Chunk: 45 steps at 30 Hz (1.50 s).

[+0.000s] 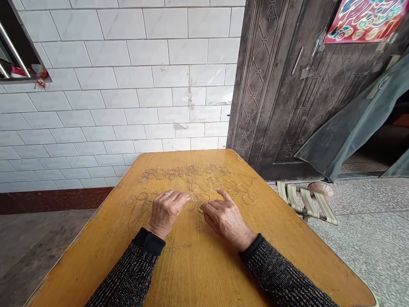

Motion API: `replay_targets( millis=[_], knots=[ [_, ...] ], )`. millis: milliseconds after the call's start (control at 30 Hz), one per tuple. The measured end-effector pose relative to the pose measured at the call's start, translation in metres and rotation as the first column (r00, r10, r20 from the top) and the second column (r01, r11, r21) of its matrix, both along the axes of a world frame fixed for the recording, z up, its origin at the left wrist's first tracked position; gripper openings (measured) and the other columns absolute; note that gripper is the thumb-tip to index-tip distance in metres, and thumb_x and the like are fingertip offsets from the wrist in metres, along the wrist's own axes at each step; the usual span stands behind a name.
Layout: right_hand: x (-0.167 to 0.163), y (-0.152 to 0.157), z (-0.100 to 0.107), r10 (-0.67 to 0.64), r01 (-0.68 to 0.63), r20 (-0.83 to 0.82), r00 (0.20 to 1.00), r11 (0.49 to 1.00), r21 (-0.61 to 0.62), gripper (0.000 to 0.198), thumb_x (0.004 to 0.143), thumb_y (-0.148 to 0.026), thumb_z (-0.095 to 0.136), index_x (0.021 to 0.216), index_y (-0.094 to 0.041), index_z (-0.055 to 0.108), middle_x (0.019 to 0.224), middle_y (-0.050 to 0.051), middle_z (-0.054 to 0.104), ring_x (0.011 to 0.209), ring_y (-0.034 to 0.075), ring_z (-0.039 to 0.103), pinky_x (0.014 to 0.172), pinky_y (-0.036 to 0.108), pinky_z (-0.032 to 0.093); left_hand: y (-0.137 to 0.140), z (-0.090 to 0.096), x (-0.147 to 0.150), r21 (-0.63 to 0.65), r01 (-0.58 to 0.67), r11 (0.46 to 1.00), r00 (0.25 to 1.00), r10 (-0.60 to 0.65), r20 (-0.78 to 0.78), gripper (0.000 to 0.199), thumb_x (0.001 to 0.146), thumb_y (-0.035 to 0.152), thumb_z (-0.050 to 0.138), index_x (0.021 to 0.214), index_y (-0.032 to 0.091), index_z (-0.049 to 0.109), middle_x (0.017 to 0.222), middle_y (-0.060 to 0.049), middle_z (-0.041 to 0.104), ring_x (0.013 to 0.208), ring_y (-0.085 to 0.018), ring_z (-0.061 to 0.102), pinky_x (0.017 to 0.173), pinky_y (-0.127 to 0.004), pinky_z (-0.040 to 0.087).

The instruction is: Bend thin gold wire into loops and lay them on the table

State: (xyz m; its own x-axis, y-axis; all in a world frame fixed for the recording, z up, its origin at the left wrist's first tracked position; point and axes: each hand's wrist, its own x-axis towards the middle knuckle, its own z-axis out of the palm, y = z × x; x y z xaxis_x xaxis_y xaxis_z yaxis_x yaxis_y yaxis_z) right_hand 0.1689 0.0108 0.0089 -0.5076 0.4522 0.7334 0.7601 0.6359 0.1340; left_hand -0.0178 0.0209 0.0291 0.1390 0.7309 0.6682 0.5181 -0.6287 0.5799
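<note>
Thin wire loops (251,198) lie in loose rows across the wooden table (198,268). My left hand (168,211) is closed in a pinch at the left side of a thin wire loop (189,207) near the middle; a ring shows on one finger. Facing it, my right hand (225,217) has its fingertips pressed together at the right side of the same small tangle, with one finger raised. The wire is too fine to follow between the fingertips. More loops (140,198) and loose strands lie beside my left hand.
A row of loops (191,170) runs along the far part of the table. White wall tiles (134,76) rise behind it. On the right are a dark carved door (277,94), a grey-green curtain (358,119) and a strapped folding stool (306,200).
</note>
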Motion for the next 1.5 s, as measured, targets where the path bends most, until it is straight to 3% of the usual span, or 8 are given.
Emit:
replay_targets(
  millis=[233, 367, 500, 600, 700, 933, 1367, 1500],
  knots=[
    [0.002, -0.001, 0.002, -0.065, 0.065, -0.077, 0.995, 0.998, -0.008, 0.023, 0.083, -0.014, 0.042, 0.071, -0.019, 0.061, 0.053, -0.003, 0.058, 0.05, 0.01, 0.051, 0.094, 0.038, 0.026, 0.003, 0.001, -0.004, 0.074, 0.011, 0.997, 0.988, 0.001, -0.157, 0.01, 0.076, 0.028, 0.059, 0.07, 0.026, 0.068, 0.059, -0.003, 0.056, 0.06, -0.017, 0.048, 0.063, -0.026, 0.032],
    [0.003, -0.001, 0.003, -0.091, 0.092, -0.084, 0.992, 0.996, 0.008, 0.023, 0.083, -0.013, 0.043, 0.071, -0.019, 0.061, 0.052, -0.003, 0.056, 0.05, 0.01, 0.05, 0.094, 0.037, 0.026, 0.004, -0.001, -0.002, 0.043, 0.028, 0.999, 0.989, -0.021, -0.149, 0.01, 0.076, 0.027, 0.059, 0.073, 0.025, 0.068, 0.064, -0.004, 0.059, 0.064, -0.017, 0.052, 0.064, -0.026, 0.035],
    [0.003, 0.001, 0.002, -0.101, 0.102, -0.023, 0.995, 0.991, 0.088, 0.023, 0.083, -0.011, 0.043, 0.071, -0.018, 0.061, 0.051, -0.003, 0.054, 0.048, 0.01, 0.047, 0.095, 0.038, 0.025, 0.006, -0.007, 0.007, -0.176, 0.07, 0.982, 0.996, -0.06, 0.061, 0.013, 0.076, 0.029, 0.057, 0.081, 0.022, 0.066, 0.078, -0.005, 0.065, 0.07, -0.017, 0.056, 0.065, -0.026, 0.04],
    [0.004, 0.002, -0.001, -0.087, 0.084, 0.012, 0.996, 0.983, 0.161, 0.023, 0.083, -0.01, 0.041, 0.073, -0.017, 0.06, 0.052, -0.003, 0.053, 0.048, 0.01, 0.046, 0.097, 0.039, 0.024, 0.008, -0.013, 0.015, -0.413, 0.177, 0.893, 0.952, -0.049, 0.303, 0.019, 0.072, 0.034, 0.059, 0.081, 0.017, 0.06, 0.071, -0.003, 0.061, 0.064, -0.014, 0.055, 0.058, -0.024, 0.043],
    [0.004, 0.002, -0.003, -0.092, 0.083, 0.038, 0.995, 0.978, 0.189, 0.022, 0.083, -0.01, 0.041, 0.074, -0.016, 0.06, 0.052, -0.003, 0.052, 0.049, 0.01, 0.045, 0.098, 0.04, 0.023, 0.008, -0.014, 0.02, -0.495, 0.278, 0.823, 0.894, -0.033, 0.447, 0.022, 0.065, 0.033, 0.065, 0.075, 0.016, 0.055, 0.065, 0.002, 0.056, 0.06, -0.011, 0.053, 0.054, -0.021, 0.043],
    [0.002, 0.002, -0.002, -0.1, 0.096, 0.01, 0.995, 0.978, 0.186, 0.024, 0.084, -0.01, 0.04, 0.073, -0.017, 0.06, 0.052, -0.004, 0.051, 0.049, 0.01, 0.044, 0.097, 0.04, 0.023, 0.003, -0.008, 0.023, -0.47, 0.309, 0.826, 0.872, -0.05, 0.487, 0.018, 0.062, 0.026, 0.066, 0.068, 0.015, 0.053, 0.059, 0.004, 0.052, 0.053, -0.008, 0.047, 0.05, -0.018, 0.038],
    [-0.002, 0.001, -0.002, -0.175, 0.176, -0.023, 0.984, 0.979, 0.101, 0.026, 0.083, -0.014, 0.043, 0.062, -0.018, 0.057, 0.05, -0.004, 0.052, 0.048, 0.009, 0.045, 0.1, 0.043, 0.018, 0.005, -0.015, 0.021, -0.479, 0.343, 0.808, 0.875, -0.089, 0.477, 0.016, 0.068, 0.025, 0.062, 0.078, 0.015, 0.057, 0.063, 0.002, 0.053, 0.057, -0.009, 0.047, 0.048, -0.018, 0.037],
    [-0.001, 0.0, 0.001, -0.203, 0.206, -0.041, 0.978, 0.975, 0.08, 0.019, 0.084, -0.019, 0.047, 0.069, -0.018, 0.059, 0.059, -0.001, 0.059, 0.073, 0.016, 0.056, 0.102, 0.05, 0.01, 0.003, -0.016, 0.025, -0.484, 0.335, 0.808, 0.88, -0.085, 0.467, 0.014, 0.067, 0.026, 0.063, 0.074, 0.015, 0.058, 0.062, 0.002, 0.053, 0.056, -0.009, 0.047, 0.048, -0.019, 0.037]
  ],
)
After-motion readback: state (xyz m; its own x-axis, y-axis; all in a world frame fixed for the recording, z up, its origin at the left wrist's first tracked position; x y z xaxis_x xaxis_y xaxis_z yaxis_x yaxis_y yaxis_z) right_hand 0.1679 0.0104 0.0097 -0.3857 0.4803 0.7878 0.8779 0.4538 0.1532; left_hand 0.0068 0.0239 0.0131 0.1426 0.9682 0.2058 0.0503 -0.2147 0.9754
